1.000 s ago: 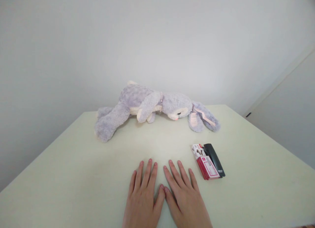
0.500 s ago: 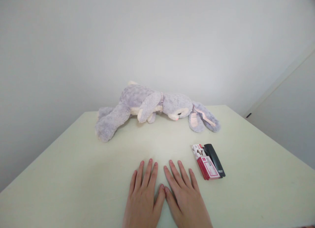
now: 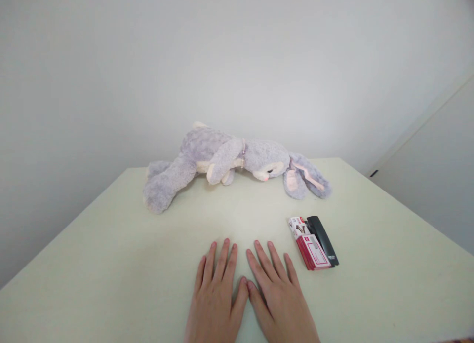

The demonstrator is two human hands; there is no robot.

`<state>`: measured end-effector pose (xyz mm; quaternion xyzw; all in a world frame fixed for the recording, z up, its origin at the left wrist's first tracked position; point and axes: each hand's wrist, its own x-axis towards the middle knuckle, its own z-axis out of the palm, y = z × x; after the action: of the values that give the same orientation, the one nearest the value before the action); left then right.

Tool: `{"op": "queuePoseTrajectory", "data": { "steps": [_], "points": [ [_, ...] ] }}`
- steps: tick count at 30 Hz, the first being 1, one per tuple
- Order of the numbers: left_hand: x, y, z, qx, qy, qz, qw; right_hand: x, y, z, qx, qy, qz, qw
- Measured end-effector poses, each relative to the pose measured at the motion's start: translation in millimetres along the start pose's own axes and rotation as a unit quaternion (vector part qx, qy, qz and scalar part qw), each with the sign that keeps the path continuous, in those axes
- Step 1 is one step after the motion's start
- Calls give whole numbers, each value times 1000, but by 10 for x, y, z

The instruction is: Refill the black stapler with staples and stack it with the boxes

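My left hand lies flat, palm down, on the pale green table, fingers apart and holding nothing. Beside it my right hand rests the same way, and the two thumbs meet or nearly meet. Right of my right hand, a black stapler lies alongside a small red and white box. Just behind that box is another white box with a picture printed on it. Neither hand touches these things.
A grey-lilac plush rabbit lies on its side along the table's far edge, ears to the right, with a beaded band around its neck. Behind the table rises a plain pale wall.
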<state>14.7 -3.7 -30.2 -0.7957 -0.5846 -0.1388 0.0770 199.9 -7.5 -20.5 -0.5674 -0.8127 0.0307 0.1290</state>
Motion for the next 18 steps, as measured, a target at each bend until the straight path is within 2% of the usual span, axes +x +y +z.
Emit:
{"op": "queuePoseTrajectory", "data": {
  "steps": [18],
  "points": [
    [0, 7, 4, -5, -2, -1, 1000, 9, 3, -14, -2, 1, 2, 1000]
  ]
}}
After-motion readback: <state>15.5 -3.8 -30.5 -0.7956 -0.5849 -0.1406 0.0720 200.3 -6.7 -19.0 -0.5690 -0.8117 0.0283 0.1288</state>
